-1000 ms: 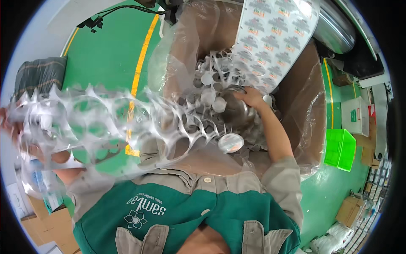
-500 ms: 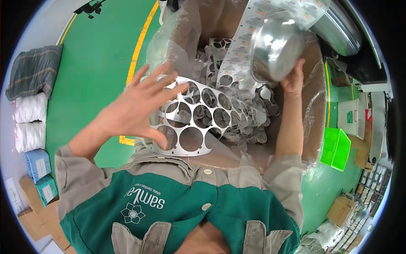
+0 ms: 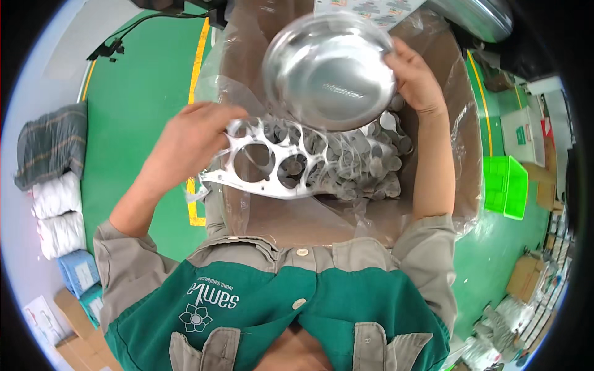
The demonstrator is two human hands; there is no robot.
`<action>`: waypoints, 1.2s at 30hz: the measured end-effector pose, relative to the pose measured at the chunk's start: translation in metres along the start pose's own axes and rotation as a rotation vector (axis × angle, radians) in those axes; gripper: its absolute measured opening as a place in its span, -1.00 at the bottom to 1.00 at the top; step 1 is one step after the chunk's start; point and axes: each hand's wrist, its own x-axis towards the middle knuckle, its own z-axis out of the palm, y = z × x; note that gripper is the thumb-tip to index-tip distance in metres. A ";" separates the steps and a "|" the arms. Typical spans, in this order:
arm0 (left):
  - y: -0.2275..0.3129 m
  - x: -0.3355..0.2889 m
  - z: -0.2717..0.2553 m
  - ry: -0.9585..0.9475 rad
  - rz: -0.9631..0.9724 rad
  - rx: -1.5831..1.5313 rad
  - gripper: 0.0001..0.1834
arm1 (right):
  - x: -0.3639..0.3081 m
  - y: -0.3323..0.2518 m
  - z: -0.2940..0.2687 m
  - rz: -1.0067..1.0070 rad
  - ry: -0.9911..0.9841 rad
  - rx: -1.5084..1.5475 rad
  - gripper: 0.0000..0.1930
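A shiny round steel bowl (image 3: 331, 71) is tilted over a large cardboard box (image 3: 461, 167), its hollow side showing. My right hand (image 3: 417, 77) grips the bowl's right rim. On the left, my left hand (image 3: 192, 139) has its fingers curled at the upper left edge of a white sheet punched with round holes (image 3: 244, 181), and it appears to pinch that edge. The hand is slightly blurred and its thumb is hidden. Loose punched-out discs (image 3: 374, 167) lie heaped in the box behind the sheet, which slants across them.
Clear plastic film (image 3: 241, 93) lines the box. Beyond the bowl are a printed sheet (image 3: 374, 9) and a shiny metal cylinder (image 3: 479, 18). A bright green bin (image 3: 504, 185) stands on the floor at right. Folded cloth (image 3: 52, 142) and wrapped bundles stand along the left wall.
The bowl has moved left and turned its hollow side into view, away from the long printed sheet. My left hand has gone from spread fingers to curled ones at the punched sheet's edge.
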 end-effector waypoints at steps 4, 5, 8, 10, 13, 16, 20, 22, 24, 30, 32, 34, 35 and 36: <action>0.002 0.003 -0.032 0.108 -0.364 -0.545 -0.63 | -0.012 0.038 -0.020 0.139 -0.173 0.417 -0.48; -0.010 -0.003 -0.037 0.146 -0.341 -0.714 -0.63 | -0.010 0.054 -0.023 0.270 -0.192 0.238 -0.39; -0.016 -0.008 -0.048 0.282 -0.363 -0.932 -0.63 | -0.020 0.172 -0.050 0.381 -0.031 -1.253 -0.09; -0.041 -0.026 -0.046 0.308 -0.430 -0.891 -0.65 | -0.020 0.172 -0.051 0.622 -0.241 -1.375 -0.21; -0.039 -0.019 -0.041 0.291 -0.408 -0.855 -0.68 | -0.023 0.138 -0.043 0.674 -0.415 -1.452 -0.32; -0.044 -0.015 -0.034 0.328 -0.341 -0.967 -0.66 | 0.000 0.059 -0.032 0.359 -0.373 -1.058 -0.45; -0.019 -0.022 -0.041 0.451 -0.295 -1.044 -0.69 | -0.002 0.021 0.000 0.046 -0.249 0.249 -0.50; -0.010 -0.026 -0.051 0.493 -0.200 -1.158 -0.68 | -0.006 0.048 -0.001 0.168 -0.186 0.392 -0.45; -0.010 -0.035 -0.065 0.608 -0.155 -1.269 -0.68 | 0.013 0.125 -0.045 0.586 -0.063 -0.549 -0.16; -0.006 -0.032 -0.037 0.197 -0.307 -1.112 -0.57 | -0.007 0.148 -0.047 0.523 -0.107 -1.295 -0.18; 0.016 -0.025 -0.035 0.108 -0.178 -0.614 -0.51 | 0.001 0.096 -0.028 0.244 -0.185 -1.287 -0.29; 0.030 -0.022 -0.046 0.032 0.029 -0.303 -0.50 | 0.004 0.049 -0.010 0.103 -0.082 -0.724 -0.55; 0.034 -0.024 -0.050 0.000 0.161 -0.247 -0.51 | 0.004 0.011 0.007 0.250 -0.073 -0.620 -0.61; 0.040 -0.022 -0.056 -0.035 0.309 -0.194 -0.53 | 0.004 0.014 0.009 0.109 -0.091 -0.129 -0.61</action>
